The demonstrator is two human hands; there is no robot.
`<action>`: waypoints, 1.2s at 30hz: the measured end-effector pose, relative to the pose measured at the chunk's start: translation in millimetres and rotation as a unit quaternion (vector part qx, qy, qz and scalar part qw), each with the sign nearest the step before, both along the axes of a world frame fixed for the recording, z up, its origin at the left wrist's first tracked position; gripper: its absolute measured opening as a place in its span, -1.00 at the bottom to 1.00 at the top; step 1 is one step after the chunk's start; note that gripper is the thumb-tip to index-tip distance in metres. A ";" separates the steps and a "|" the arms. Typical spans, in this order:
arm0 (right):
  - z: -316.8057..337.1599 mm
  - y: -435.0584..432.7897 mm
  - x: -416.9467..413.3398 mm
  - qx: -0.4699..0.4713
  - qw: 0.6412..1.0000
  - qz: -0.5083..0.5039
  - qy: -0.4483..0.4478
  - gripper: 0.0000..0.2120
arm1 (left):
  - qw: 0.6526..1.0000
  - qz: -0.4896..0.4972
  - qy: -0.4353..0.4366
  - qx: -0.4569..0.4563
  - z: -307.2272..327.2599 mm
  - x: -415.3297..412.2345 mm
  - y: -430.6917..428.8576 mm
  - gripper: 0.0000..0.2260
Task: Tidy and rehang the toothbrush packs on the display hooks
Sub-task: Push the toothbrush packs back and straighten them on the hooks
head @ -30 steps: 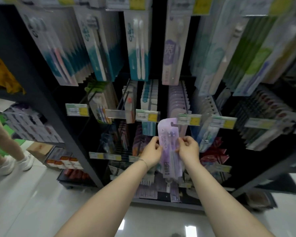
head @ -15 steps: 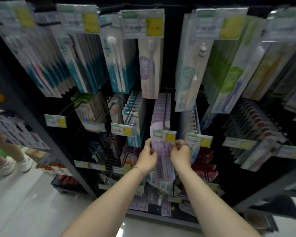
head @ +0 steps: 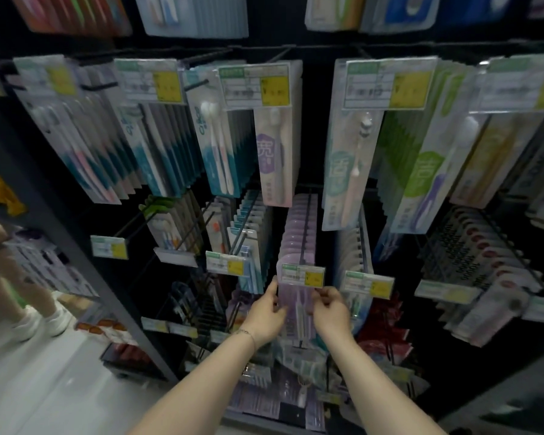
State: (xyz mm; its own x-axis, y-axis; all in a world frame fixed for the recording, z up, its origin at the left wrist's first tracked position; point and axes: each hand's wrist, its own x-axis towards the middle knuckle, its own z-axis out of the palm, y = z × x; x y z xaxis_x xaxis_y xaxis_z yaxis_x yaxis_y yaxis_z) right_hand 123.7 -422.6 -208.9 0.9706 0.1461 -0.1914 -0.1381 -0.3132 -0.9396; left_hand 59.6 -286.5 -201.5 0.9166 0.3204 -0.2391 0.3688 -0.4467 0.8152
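Observation:
A purple toothbrush pack [head: 298,304] hangs at the front of a display hook [head: 307,227], just under that hook's price tag [head: 302,275]. Behind it a row of like purple packs [head: 297,233] fills the same hook. My left hand [head: 266,312] holds the pack's left edge with thumb and fingers. On the pack's right edge, below the tag, my right hand [head: 328,306] pinches it with curled fingers. Both forearms reach up from the bottom of the view.
Hooks of other toothbrush packs surround this one: teal and pink packs [head: 215,152] above left, green packs [head: 421,171] above right, red items [head: 380,328] lower right. A dark shelf post [head: 76,255] stands left. A person's legs [head: 19,296] stand on the tiled floor at far left.
The purple pack went from held loose in front of the rack up onto the hook behind the price tag. Both hands rose with it and the view tilted upward.

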 end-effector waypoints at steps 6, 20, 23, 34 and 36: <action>3.1 -17.6 -6.6 -0.144 0.982 0.122 -0.010 -0.86 | 0.992 -0.043 0.078 0.094 7.4 -14.1 3.5 -0.47; 137.6 -5.6 -22.6 -0.403 0.812 0.399 -0.141 -0.73 | 0.927 -0.178 0.150 0.295 120.2 -49.6 44.9 -0.59; 164.4 0.0 -22.8 -0.393 0.816 0.395 -0.153 -0.70 | 0.925 -0.137 0.134 0.327 150.8 -58.4 55.6 -0.61; 210.6 40.3 -24.1 -0.423 0.789 0.329 -0.301 -0.69 | 0.912 0.040 -0.010 0.408 206.7 -75.5 110.7 -0.79; 218.1 51.5 -27.2 -0.419 0.788 0.314 -0.325 -0.67 | 0.913 0.038 -0.024 0.405 212.3 -75.1 117.0 -0.79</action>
State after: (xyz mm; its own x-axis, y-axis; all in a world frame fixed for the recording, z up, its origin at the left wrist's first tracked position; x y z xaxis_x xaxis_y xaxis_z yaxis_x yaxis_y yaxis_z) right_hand 96.5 -371.1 9.1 0.6900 0.7231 0.0311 0.7160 -0.6757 -0.1757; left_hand -15.5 -169.5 10.8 0.8873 0.4378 0.1452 0.3966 -0.8848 0.2446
